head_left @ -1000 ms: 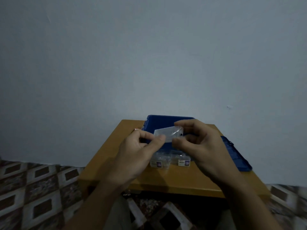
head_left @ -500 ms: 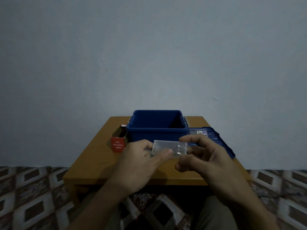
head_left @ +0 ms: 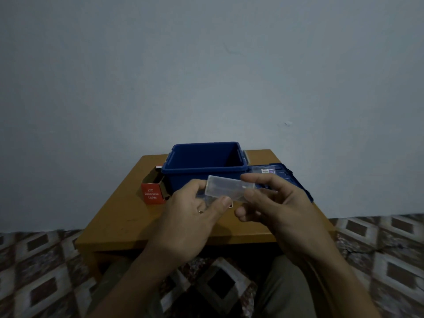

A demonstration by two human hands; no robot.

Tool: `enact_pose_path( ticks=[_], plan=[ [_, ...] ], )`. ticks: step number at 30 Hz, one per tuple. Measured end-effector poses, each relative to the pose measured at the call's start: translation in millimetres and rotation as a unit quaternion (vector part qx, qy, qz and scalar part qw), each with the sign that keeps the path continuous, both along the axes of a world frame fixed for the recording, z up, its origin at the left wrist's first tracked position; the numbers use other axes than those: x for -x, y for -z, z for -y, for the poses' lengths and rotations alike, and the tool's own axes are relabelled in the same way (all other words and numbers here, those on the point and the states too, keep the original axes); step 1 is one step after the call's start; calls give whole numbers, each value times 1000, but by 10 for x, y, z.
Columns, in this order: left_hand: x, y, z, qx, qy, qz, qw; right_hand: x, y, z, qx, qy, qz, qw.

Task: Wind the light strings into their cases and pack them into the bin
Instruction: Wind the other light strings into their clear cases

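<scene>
Starting beyond my left hand [head_left: 190,216], the red LED lights carton [head_left: 152,194] stands on the tabletop [head_left: 114,214] just beside the blue bin [head_left: 204,170], and a wide sweep of that hand could tip it over. My left hand pinches the left end of the clear case [head_left: 229,188] between thumb and fingers. My right hand [head_left: 280,207] grips the right end, with fingers curled over the top and the thumb underneath. The case hangs tilted between my hands, above the tabletop and just short of the bin's front wall. I cannot tell whether a light string is wound inside, as the plastic is too murky. My worry is the grip: smooth plastic held only at the fingertips could slip as one hand lets go, then drop onto the tabletop or off its near edge to the floor. Squeezing harder might pop the case open, I judge. Beyond my right hand the blue lid [head_left: 286,175] lies flat beside the bin, where a careless reach toward the bin could snag it.
</scene>
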State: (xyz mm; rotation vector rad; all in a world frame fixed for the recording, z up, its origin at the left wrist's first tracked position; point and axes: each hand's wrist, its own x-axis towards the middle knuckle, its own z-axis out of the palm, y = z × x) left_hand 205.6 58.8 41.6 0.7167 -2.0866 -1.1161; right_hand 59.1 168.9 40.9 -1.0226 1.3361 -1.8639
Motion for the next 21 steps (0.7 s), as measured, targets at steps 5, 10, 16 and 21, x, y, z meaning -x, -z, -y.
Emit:
enact_pose_path(
  ticks=[5,10,16,21],
  plan=[
    [18,24,-69,18,-8,-23,1000,-16,13,-18,5,7,-5,1000],
    [14,24,-62,24,16,-51,998,-45,21,-9,8,13,-24,1000],
    [-5,20,-16,-6,50,-54,997,-36,24,14,39,29,-8,999],
    [-35,20,22,-29,66,13,997,2,45,11,52,58,-5,997]
  ],
)
